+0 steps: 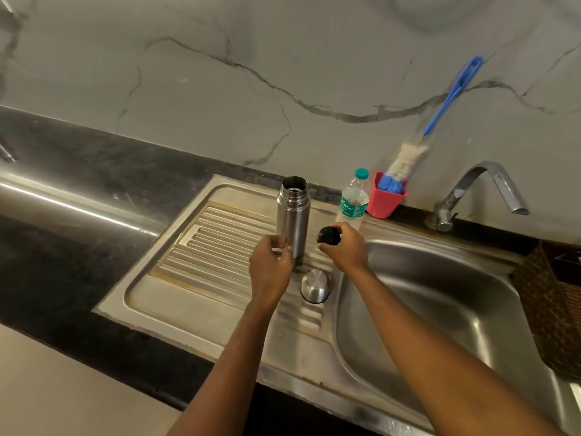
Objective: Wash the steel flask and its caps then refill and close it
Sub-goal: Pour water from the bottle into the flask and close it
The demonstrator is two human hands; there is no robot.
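The steel flask (293, 215) stands upright and uncapped on the ribbed drainboard (201, 247). My left hand (270, 269) is beside its lower part, fingers loosely curled close to the wall; whether they touch it I cannot tell. My right hand (344, 247) grips the black inner cap (328, 236) just right of the flask. The steel outer cap (315, 285) sits upside down on the drainboard, in front of the flask between my wrists.
A plastic water bottle (353, 199) with a green cap stands behind the flask. A red cup (385, 199) holds a blue-handled bottle brush (452, 96). The tap (481, 190) overhangs the sink basin (440, 303). A woven basket (553, 303) sits at right.
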